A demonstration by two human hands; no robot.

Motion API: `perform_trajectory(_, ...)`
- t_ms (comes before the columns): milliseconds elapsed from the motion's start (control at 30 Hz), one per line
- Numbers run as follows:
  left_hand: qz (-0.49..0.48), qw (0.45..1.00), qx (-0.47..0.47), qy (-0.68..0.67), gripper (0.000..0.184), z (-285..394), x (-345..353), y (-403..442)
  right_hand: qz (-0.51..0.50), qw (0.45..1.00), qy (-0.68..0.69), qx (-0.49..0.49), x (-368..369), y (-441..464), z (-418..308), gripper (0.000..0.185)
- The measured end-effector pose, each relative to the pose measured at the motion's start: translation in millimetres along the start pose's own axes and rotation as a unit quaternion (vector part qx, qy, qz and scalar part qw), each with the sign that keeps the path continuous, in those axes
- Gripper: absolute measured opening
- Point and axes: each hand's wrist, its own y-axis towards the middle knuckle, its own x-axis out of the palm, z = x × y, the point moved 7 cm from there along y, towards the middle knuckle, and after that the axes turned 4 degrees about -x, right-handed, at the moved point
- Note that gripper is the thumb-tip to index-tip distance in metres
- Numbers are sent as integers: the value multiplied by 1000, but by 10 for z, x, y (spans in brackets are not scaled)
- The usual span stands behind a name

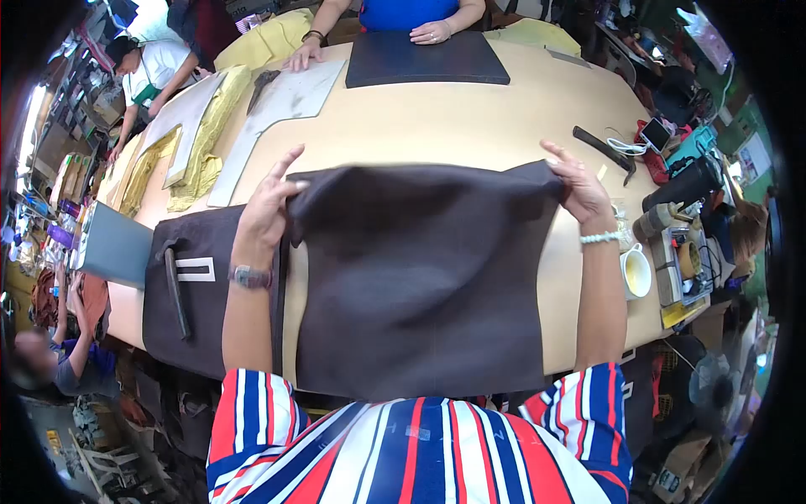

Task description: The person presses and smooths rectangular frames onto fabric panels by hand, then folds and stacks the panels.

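Note:
A dark brown sheet that looks like leather [420,277] is stretched between my hands, its far edge raised off the table and its near edge hanging by my body. My left hand [267,202] pinches the far left corner, with some fingers pointing up. At the far right corner my right hand [581,186] grips the sheet between thumb and fingers. Left of the sheet, a hammer [176,294] and a white slotted template [195,269] lie on another dark brown piece [222,323].
Across the table [395,126], a person's hands rest by a black slab [424,63] and a grey pattern board [290,97]. Yellow material [197,160] lies on the far left. To the right are a hammer [606,149], a white cup [636,273] and a tool holder [684,252].

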Motion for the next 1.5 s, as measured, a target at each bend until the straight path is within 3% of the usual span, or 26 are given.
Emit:
perform_trajectory(100,50,997,64,5,56,142,163,-469,37,985,-168,-11,115,-288,-37,52)
perform_trajectory(200,-13,993,114,12,52,353,229,-869,3,993,-100,-64,89,-566,-320,52)
perform_trajectory(267,28,993,112,0,52,471,199,-895,1,994,-79,-72,72,-637,-348,52)
perform_trajectory(333,44,986,158,37,50,669,182,-847,39,983,-89,-153,153,-580,-684,53)
perform_trajectory(367,102,979,167,49,46,740,203,-726,58,977,-92,-186,182,-570,-785,53)
perform_trajectory(433,86,994,64,-4,43,591,-125,-195,59,976,-182,-103,79,-236,-645,53)
perform_trajectory(500,43,996,71,37,40,694,-138,187,65,970,-231,-37,23,109,-582,53)
perform_trajectory(633,-16,990,101,95,39,1199,120,599,103,975,-195,-32,-112,905,-695,48)
perform_trajectory(700,-6,985,124,118,43,1571,194,665,100,980,-158,-73,-115,1218,-969,43)
perform_trajectory(733,12,974,193,121,45,1789,210,666,47,982,-133,-124,-62,1386,-1192,41)
perform_trajectory(767,-32,976,200,77,47,1924,243,658,-4,979,-107,-172,4,1443,-1404,38)
perform_trajectory(833,-70,966,236,81,47,2146,351,422,34,972,-92,-211,178,1237,-1772,36)
perform_trajectory(867,-67,961,255,85,48,2164,390,281,-5,956,-109,-273,-105,1417,-1959,44)
perform_trajectory(900,-63,955,276,88,48,2141,417,135,5,954,-66,-292,173,1050,-2004,48)
perform_trajectory(967,-40,956,275,90,51,1928,445,-45,118,947,-153,-256,240,704,-1986,62)
perform_trajectory(1033,-31,955,257,141,53,1580,504,-262,107,922,-235,-288,40,629,-1770,57)
perform_trajectory(1067,-25,957,242,156,54,1373,499,-340,87,898,-280,-327,162,439,-1637,66)
perform_trajectory(1100,-19,959,225,169,56,1147,484,-411,72,897,-311,-306,112,341,-1450,70)
perform_trajectory(1133,12,959,215,186,53,932,457,-485,109,854,-378,-340,2,226,-1281,69)
perform_trajectory(1167,45,956,206,202,50,718,427,-561,65,923,-280,-255,-52,109,-950,70)
perform_trajectory(1233,70,972,123,186,46,210,356,-672,108,898,-363,-226,-219,-229,-473,71)
perform_trajectory(1300,70,981,54,173,44,-277,281,-803,112,936,-269,-199,-237,-659,-5,69)
perform_trajectory(1333,61,983,16,173,45,-460,299,-911,130,905,-349,-205,-369,-857,183,69)
perform_trajectory(1400,36,983,-47,172,47,-780,385,-1182,191,933,-305,8,-233,-1395,383,68)
perform_trajectory(1433,18,982,-71,172,48,-912,429,-1322,189,920,-339,-45,-208,-1634,417,68)
perform_trajectory(1500,-14,980,-97,170,51,-1075,538,-1609,197,917,-343,-56,-259,-1986,516,68)
